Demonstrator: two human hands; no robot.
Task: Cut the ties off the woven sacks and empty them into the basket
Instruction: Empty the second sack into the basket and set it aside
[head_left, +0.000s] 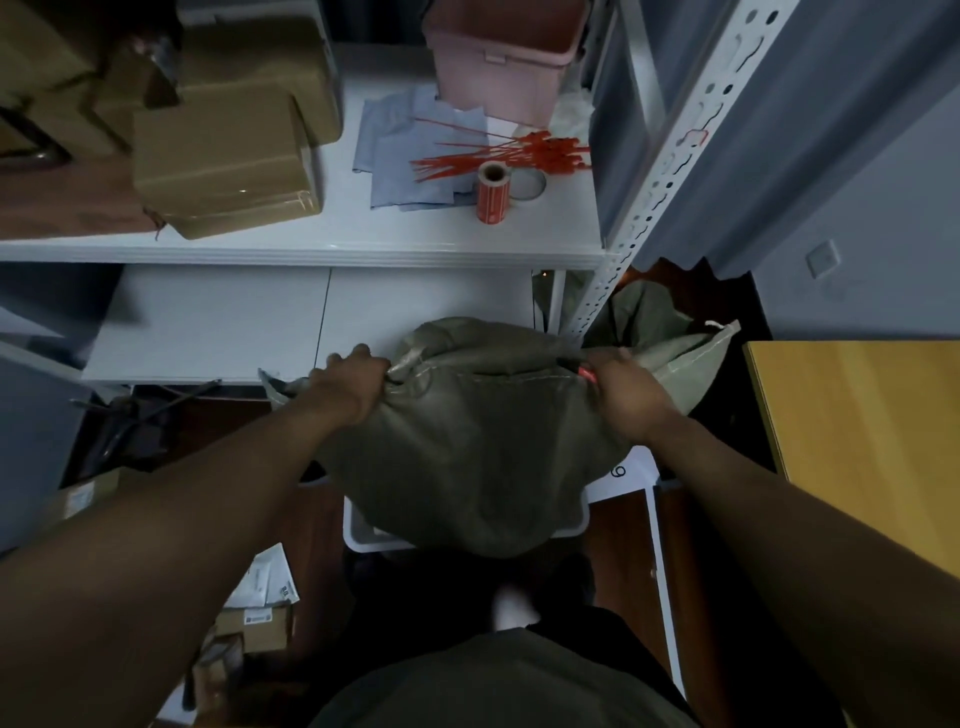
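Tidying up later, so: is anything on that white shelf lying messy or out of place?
Yes: red plastic ties lie scattered loose across crumpled grey-blue bags on the white shelf, beside a red label roll.

A storeroom or parcel-packing room: slotted white metal shelving (670, 156) fills the upper frame, with taped cardboard boxes (223, 156) at upper left, and red zip ties (498, 156), a red label roll (492, 193) and a pink bin (501, 52) at upper centre. Labelled parcels (260, 597) lie at lower left.
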